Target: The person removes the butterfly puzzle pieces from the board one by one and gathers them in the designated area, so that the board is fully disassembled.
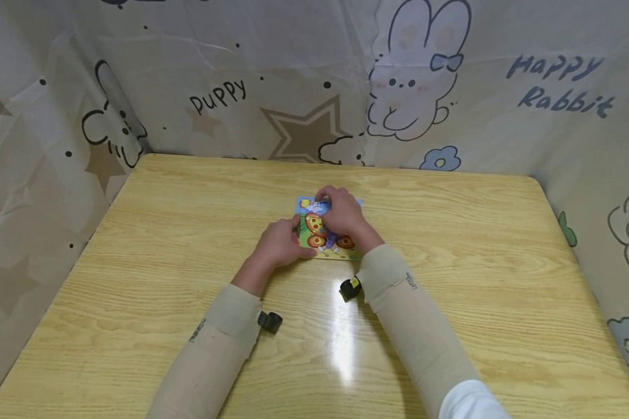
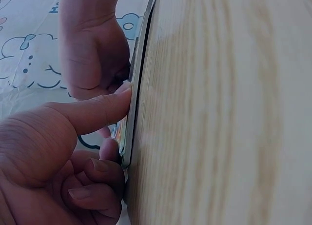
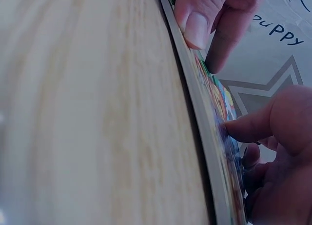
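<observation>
Pic board, w/ red-orange butterfly-like wings, sun and cloud, lies on the wood-grain surface, around mid-width and nearer the back edge; dark line visible under its rim in both wrist views.

L hand holds the board's near-left corner: thumb along near edge, index at left edge, small gap btwn the two, other fingers curled in (L wrist view).

R hand is over the board's upper-R part, hiding some of the pic. Thumb tip touches the printed face; fingers bent down toward the board, only slightly spread from thumb. Can't tell if there's a loose pc. btwn them, tips partly hidden.

Both forearms in beige sleeves, blk device at R cuff, another at L. Behind: cartoon sheet w/ rabbit, stars, flowers, "puppy" & "Happy Rabbit" lettering. Bright glare on surface btwn the forearms.
</observation>
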`<state>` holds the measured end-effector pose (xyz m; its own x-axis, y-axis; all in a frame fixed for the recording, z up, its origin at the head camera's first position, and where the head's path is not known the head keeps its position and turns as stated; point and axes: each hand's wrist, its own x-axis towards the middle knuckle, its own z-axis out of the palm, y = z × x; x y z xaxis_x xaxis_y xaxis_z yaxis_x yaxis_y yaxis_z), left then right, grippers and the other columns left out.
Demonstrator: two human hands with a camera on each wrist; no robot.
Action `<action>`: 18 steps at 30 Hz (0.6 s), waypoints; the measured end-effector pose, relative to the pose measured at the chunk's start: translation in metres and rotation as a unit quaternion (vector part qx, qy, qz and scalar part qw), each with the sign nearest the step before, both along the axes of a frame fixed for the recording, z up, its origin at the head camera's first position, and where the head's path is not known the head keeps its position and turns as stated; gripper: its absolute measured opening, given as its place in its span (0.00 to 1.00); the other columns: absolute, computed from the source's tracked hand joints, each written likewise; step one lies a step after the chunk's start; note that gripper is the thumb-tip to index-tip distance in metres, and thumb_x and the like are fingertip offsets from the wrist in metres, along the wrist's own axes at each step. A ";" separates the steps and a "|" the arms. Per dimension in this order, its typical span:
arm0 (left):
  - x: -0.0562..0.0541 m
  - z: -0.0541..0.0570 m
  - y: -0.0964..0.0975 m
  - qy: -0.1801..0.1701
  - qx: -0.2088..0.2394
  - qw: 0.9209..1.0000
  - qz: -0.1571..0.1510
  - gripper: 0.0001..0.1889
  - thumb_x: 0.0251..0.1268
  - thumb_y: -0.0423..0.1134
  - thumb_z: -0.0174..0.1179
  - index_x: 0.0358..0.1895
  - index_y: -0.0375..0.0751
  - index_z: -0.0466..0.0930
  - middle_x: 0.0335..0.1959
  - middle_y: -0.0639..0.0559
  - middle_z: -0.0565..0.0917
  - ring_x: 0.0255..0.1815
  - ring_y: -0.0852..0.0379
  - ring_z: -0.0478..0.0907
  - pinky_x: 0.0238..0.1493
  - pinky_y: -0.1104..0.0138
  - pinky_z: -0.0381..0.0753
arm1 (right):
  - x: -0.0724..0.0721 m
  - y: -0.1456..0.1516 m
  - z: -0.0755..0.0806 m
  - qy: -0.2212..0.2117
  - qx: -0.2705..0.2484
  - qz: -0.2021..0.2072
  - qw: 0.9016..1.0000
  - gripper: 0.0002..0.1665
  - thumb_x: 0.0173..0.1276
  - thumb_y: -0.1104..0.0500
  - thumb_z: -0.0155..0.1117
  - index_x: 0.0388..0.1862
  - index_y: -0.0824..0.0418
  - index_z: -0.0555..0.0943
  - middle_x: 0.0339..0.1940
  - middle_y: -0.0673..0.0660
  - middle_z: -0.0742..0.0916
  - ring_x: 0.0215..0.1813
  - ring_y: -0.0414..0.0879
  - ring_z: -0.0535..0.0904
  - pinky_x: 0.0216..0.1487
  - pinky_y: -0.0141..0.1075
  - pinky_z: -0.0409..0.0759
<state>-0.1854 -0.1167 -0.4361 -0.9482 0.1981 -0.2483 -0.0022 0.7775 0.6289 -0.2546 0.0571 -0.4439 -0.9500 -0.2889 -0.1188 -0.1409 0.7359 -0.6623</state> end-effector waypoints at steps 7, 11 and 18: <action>0.000 0.000 0.000 0.005 -0.004 1.000 -0.004 0.53 0.52 0.50 0.78 0.76 0.30 0.58 0.30 0.47 0.77 0.34 0.51 0.74 0.39 0.59 0.72 | 0.001 0.001 -0.001 0.008 -0.030 -0.013 0.999 0.25 0.57 0.67 0.65 0.54 0.54 0.75 0.47 0.59 0.76 0.48 0.55 0.71 0.50 0.49 0.71; 0.000 0.001 0.000 0.004 -0.001 1.000 -0.005 0.52 0.52 0.49 0.78 0.76 0.29 0.58 0.30 0.47 0.78 0.33 0.51 0.74 0.39 0.59 0.73 | 0.001 0.002 -0.001 0.005 -0.045 -0.023 0.999 0.23 0.58 0.67 0.67 0.53 0.57 0.75 0.46 0.59 0.76 0.47 0.54 0.71 0.50 0.48 0.72; 0.000 0.001 0.000 -0.002 0.001 1.000 -0.001 0.53 0.51 0.49 0.78 0.76 0.30 0.58 0.31 0.46 0.78 0.36 0.50 0.75 0.44 0.57 0.74 | 0.002 0.002 -0.004 0.004 -0.056 -0.026 0.998 0.25 0.57 0.65 0.65 0.56 0.59 0.78 0.47 0.59 0.76 0.47 0.53 0.71 0.51 0.46 0.72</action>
